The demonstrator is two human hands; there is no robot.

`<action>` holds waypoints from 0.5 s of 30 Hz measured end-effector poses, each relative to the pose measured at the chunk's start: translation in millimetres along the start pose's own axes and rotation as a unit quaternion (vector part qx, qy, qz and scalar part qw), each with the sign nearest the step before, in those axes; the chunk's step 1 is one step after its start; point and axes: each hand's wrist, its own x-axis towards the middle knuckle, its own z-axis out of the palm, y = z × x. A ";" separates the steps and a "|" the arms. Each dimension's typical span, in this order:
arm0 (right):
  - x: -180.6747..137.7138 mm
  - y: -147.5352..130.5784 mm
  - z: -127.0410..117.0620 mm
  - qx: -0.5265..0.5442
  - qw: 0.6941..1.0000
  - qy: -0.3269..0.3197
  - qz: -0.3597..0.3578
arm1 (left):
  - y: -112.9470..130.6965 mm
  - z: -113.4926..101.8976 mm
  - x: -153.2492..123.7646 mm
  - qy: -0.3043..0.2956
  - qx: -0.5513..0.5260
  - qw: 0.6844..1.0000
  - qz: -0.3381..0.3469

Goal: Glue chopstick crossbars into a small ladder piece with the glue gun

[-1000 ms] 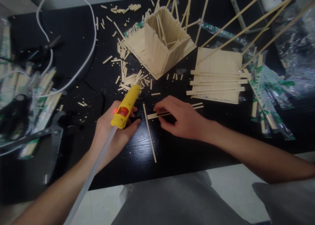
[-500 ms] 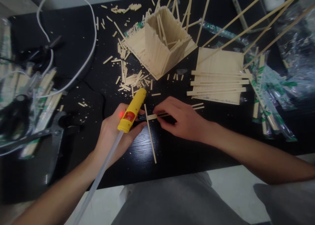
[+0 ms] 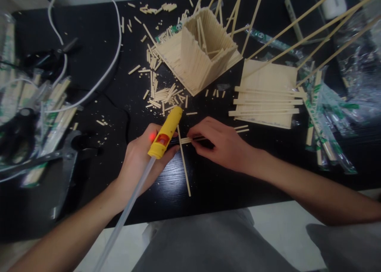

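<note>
A yellow hot glue gun (image 3: 165, 133) is gripped in my left hand (image 3: 139, 153), with a long translucent glue stick (image 3: 125, 212) trailing from its back. My right hand (image 3: 218, 143) pinches a few thin wooden sticks (image 3: 186, 140) lying side by side; their far ends show past the knuckles. One single wooden stick (image 3: 185, 167) lies crosswise at their left ends, close to my left fingertips. The gun's nozzle is hidden, so I cannot tell whether it touches the sticks.
Behind my hands stands a square stick-built box (image 3: 205, 50) on a flat base. A flat stick panel (image 3: 268, 75) bears several sticks. Cut pieces (image 3: 165, 95) are scattered about. Pliers (image 3: 67, 157), a white cable (image 3: 118, 34) and wrapped chopsticks (image 3: 56, 121) lie left; a phone (image 3: 306, 16) is far right.
My left hand with the glue gun has shifted slightly right, closer to the crossing stick. The right hand keeps its hold on the sticks. The whole view has shifted a little.
</note>
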 end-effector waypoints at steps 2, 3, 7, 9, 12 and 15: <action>-0.4 0.3 0.5 0.000 1.000 0.001 0.001 | 0.0 0.6 0.1 0.005 -0.002 1.000 0.000; -0.6 0.4 0.6 0.001 1.000 0.002 0.003 | -0.2 0.8 0.2 0.007 -0.004 1.000 0.001; -1.3 0.5 0.0 0.007 1.000 -0.001 0.012 | -2.3 1.3 0.8 0.004 0.002 1.000 0.011; -1.3 1.0 -0.6 0.007 1.000 -0.003 0.014 | -3.4 1.4 1.1 0.004 0.007 1.000 0.013; -0.8 2.7 -1.2 0.002 1.000 -0.005 0.005 | -3.9 1.6 1.1 0.008 0.006 1.000 0.015; 0.0 3.9 -1.6 -0.003 1.000 -0.003 -0.009 | -2.5 1.7 1.0 0.005 0.002 1.000 0.017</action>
